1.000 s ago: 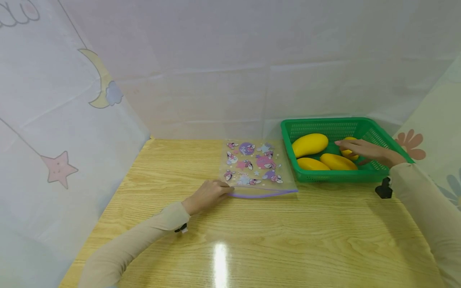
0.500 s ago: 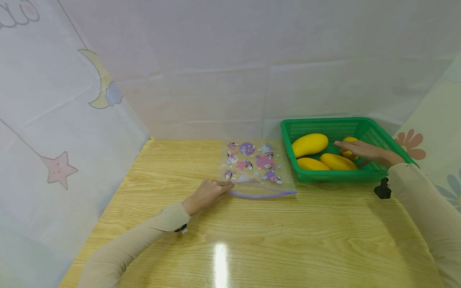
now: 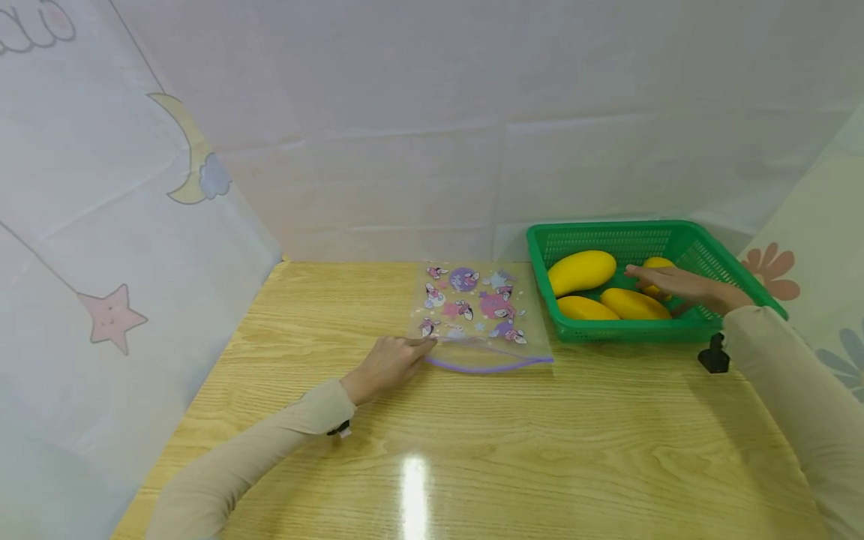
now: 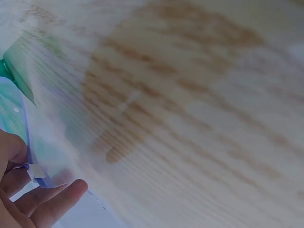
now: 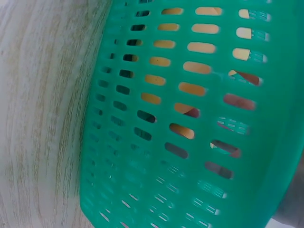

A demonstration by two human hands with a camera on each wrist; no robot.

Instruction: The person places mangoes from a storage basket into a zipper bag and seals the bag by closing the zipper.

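Observation:
In the head view my left hand [image 3: 391, 367] holds the near left corner of a clear zip bag [image 3: 466, 300] that lies flat, printed with pink and purple figures. Its purple zip strip [image 3: 489, 369] bows toward me. The left wrist view shows thumb and fingers pinching the bag's edge at a small white zip slider [image 4: 35, 172]. My right hand [image 3: 682, 286] reaches over the rim into a green basket [image 3: 675, 330], fingers stretched out above a yellow mango [image 3: 658, 262]. Another mango [image 3: 634, 304] lies just below the hand. The right wrist view mostly shows the slotted basket wall [image 5: 190, 114].
More mangoes [image 3: 582, 271] lie in the left part of the basket. The wooden table [image 3: 540, 450] ends at a pale cloth wall [image 3: 391, 187] behind the bag and basket. Printed cloth also hangs on both sides.
My left hand has slid the bag's zip edge slightly left, and the strip bows more. The right hand stays over the basket, with only a slight shift of the wrist.

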